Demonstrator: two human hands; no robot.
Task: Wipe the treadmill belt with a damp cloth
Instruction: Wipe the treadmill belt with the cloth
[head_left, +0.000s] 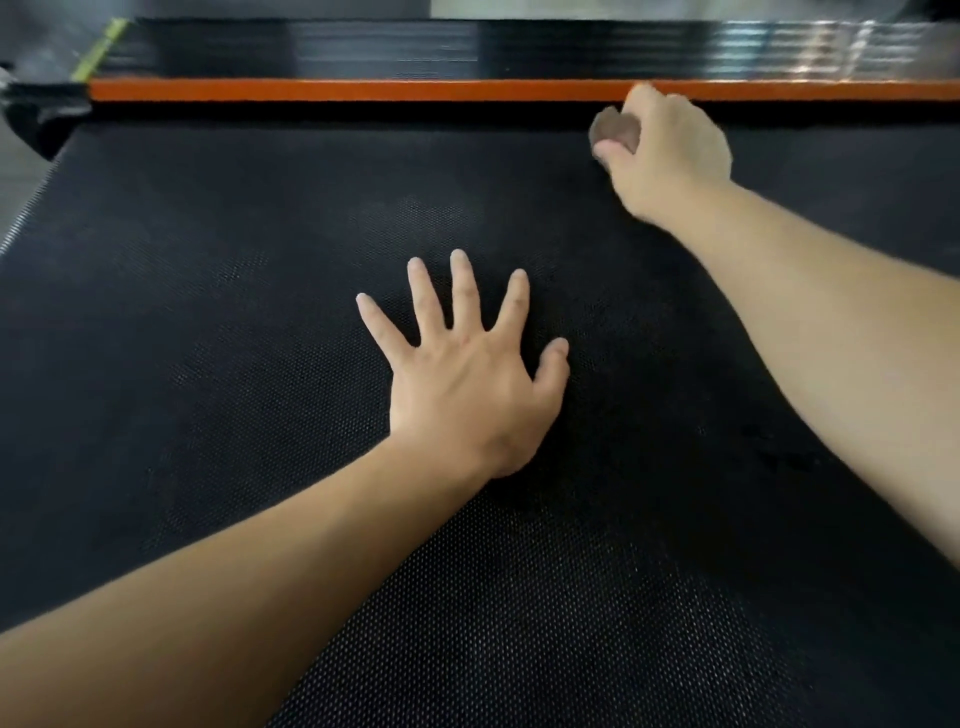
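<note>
The right hand (670, 156) is reaching toward one o'clock with its fingers curled tight around a small wad of cloth (615, 131), and only a rounded grey-brown lump of it is showing past the thumb. The wad is pressing on the far part of the belt (234, 338), just short of the orange strip (337, 90) running across the twelve o'clock edge. That hand and the cloth are looking slightly smeared, so the weave of the fabric is not showing.

The left hand (467, 374) is lying flat near the middle, fingers spread wide and pointing to twelve, holding nothing; it is probably bracing the body.

The cloth is looking soft, light and limp, the sort of thing that bunches up to fill a fist. Balled like this it is giving only a small contact patch, so taking it flatter under the palm would likely be covering more surface per pass. Being damp, it should be dragging a little instead of sliding freely.

The belt is matte black and covered in fine raised dots, a grippy rubbery texture that is probably trapping dust between the bumps and catching at the fabric. It is appearing firm under both hands, with no sag showing. Beyond the strip, at twelve, a glossy black ribbed cover (467, 47) is reflecting light.
</note>
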